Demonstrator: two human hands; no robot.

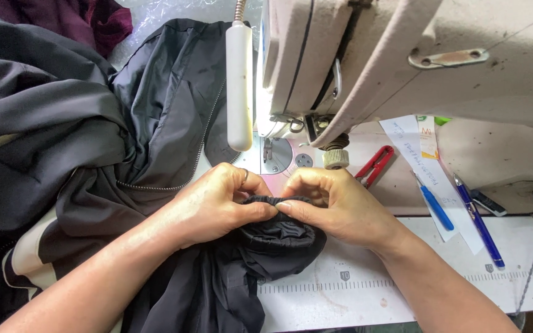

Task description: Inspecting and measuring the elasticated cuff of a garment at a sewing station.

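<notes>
Both hands' fingers (260,211) pinch closed on gathered black cuff (279,231)

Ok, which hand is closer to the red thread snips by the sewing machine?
Right. The right hand sits just below-left of the red snips; the left hand lies farther left, both pinching the dark fabric.

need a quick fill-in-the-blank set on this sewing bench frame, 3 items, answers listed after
1. Both hands, left hand and right hand, pinch a gathered edge of ____ fabric.
2. The thread snips lying beside the sewing machine have ____ handles.
3. Two ____ pens lie on the table to the right of the hands.

Answers: black; red; blue
</notes>
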